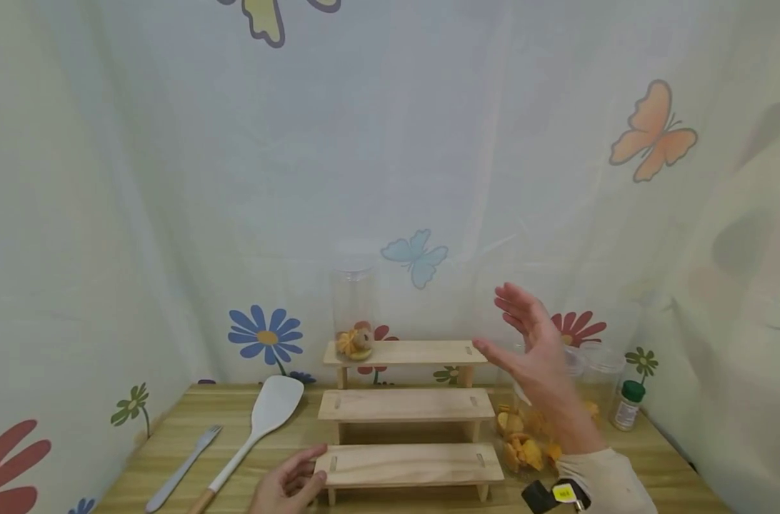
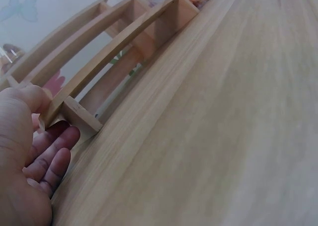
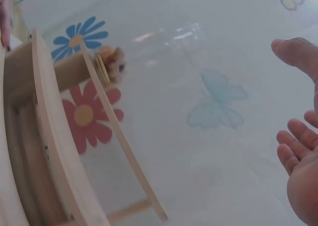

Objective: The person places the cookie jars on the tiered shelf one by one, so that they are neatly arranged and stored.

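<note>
Left hand (image 1: 290, 482) grips the rack (image 1: 411, 462); right hand (image 1: 538, 360) spread wide beside it

We see the wooden rack standing on the table (image 1: 171, 417), its three steps rising toward the curtain (image 1: 428, 143). The left hand has hold of the left end of the lowest step: its fingers close on the corner, and in the left wrist view the rest curl loosely just below, beside the leg. So the rack reaches away rightward from that grip, with most of the lowest step free of the hand.

The right hand is raised near the right end of the top step, thumb well apart from the fingers, nothing in its grasp. From the right wrist we see curtain between this hand and the rack, so the two stand apart.

A clear jar (image 1: 353, 303) stands upright at the left end of the top step, yellow and brown pieces in its bottom; it is two steps above the left hand and well away from the right. Behind and below the right forearm we find more jars (image 1: 605, 368) with orange pieces, partly hidden, and a green-capped bottle (image 1: 629, 408). Left of the rack lie a white spatula (image 1: 278, 401) and a fork (image 1: 184, 467).
</note>
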Motion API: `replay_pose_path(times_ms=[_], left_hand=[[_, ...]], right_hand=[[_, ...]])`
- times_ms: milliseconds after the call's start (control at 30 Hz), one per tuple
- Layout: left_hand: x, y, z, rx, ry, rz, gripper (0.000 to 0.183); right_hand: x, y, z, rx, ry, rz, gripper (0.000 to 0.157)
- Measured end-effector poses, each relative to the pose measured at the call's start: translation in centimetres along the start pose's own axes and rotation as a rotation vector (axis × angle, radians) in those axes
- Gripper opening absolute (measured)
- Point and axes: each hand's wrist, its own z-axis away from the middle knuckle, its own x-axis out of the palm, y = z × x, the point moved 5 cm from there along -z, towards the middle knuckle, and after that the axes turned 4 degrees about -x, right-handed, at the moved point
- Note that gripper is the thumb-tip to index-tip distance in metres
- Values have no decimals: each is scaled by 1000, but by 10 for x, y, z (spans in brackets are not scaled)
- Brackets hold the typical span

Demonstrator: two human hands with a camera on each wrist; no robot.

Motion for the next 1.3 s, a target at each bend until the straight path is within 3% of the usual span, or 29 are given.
replay_pose_path(times_ms=[300, 600, 700, 867, 1100, 1300], left_hand=[[-1, 0, 0, 0, -11, 6, 55], [1, -1, 1, 17, -34, -1, 55], [1, 0, 1, 16, -29, -1, 55], [0, 0, 1, -6, -3, -1, 53], [-1, -1, -1, -3, 10, -3, 52], [-1, -2, 0, -15, 13, 0, 52]], right_hand=[[-70, 20, 40, 69, 118, 112, 83], [-118, 59, 88, 201, 185, 259, 85], [-124, 70, 99, 222, 182, 283, 84], [-119, 93, 116, 274, 172, 223, 83], [-113, 130, 142, 373, 204, -48, 77], [-109, 156, 157, 480, 193, -109, 78]])
